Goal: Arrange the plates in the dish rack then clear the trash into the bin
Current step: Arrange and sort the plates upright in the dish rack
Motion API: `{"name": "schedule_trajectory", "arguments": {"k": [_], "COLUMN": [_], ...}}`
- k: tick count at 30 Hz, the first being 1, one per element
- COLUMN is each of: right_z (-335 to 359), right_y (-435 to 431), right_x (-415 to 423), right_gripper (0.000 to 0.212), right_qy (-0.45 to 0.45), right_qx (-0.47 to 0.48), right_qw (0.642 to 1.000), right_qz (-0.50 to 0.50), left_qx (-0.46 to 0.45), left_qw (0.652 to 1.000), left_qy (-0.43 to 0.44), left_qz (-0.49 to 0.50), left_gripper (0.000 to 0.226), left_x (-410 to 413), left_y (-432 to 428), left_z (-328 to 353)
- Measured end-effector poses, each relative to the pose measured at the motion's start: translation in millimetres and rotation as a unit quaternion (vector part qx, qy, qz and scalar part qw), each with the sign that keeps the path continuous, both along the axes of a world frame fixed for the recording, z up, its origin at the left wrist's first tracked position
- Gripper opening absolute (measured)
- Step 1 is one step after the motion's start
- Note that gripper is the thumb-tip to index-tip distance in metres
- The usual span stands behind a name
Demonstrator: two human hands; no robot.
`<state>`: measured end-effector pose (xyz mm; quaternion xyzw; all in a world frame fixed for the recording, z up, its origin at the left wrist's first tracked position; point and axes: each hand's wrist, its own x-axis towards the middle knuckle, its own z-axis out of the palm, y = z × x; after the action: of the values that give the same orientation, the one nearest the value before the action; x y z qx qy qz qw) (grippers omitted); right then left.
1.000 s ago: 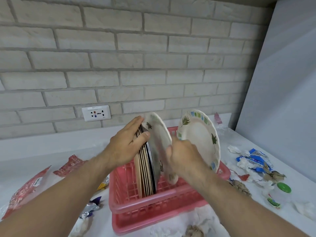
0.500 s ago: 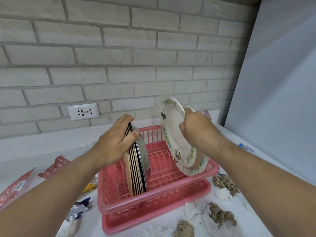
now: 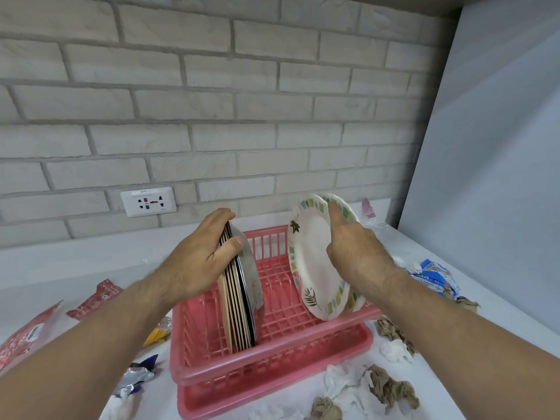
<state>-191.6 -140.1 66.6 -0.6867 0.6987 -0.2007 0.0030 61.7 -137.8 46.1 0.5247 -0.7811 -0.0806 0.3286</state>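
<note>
Our left hand [image 3: 200, 262] clamps over the top of the upright stack of plates [image 3: 242, 298], thumb on its right-hand face, so the stack does not topple in the left half of the dish rack [image 3: 272, 356]. Our right hand [image 3: 351, 250], well apart from it, grips the patterned plates [image 3: 312, 268] near their upper rim. They are tilted, with their lower edge at the rack's right end. We judge this leaves the middle slots free for spacing them. Crumpled paper [image 3: 388, 386] and wrappers [image 3: 33, 331] lie on the counter [image 3: 75, 268] around the rack, likely waiting until the plates settle. No bin is in view.
</note>
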Motion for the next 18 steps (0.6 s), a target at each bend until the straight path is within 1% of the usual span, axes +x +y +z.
{"name": "schedule_trajectory", "arguments": {"k": [8, 12, 14, 18], "right_z": [-3, -6, -7, -2], "right_y": [4, 6, 9, 19], "right_x": [-9, -11, -13, -16], "right_gripper": [0.081, 0.080, 0.080, 0.074], "right_qy": [0.091, 0.104, 0.110, 0.114], "right_qx": [-0.015, -0.011, -0.019, -0.028], "right_qw": [0.996, 0.995, 0.994, 0.993], "right_qz": [0.002, 0.000, -0.005, -0.005], "left_qx": [0.006, 0.014, 0.015, 0.018], "left_qw": [1.000, 1.000, 1.000, 1.000], "left_qy": [-0.004, 0.005, 0.007, 0.005], "left_qz": [0.011, 0.014, 0.015, 0.017], "left_gripper": [0.083, 0.083, 0.079, 0.071], "left_x": [0, 0, -1, -1], "left_y": [0, 2, 2, 3], "left_z": [-1, 0, -1, 0]}}
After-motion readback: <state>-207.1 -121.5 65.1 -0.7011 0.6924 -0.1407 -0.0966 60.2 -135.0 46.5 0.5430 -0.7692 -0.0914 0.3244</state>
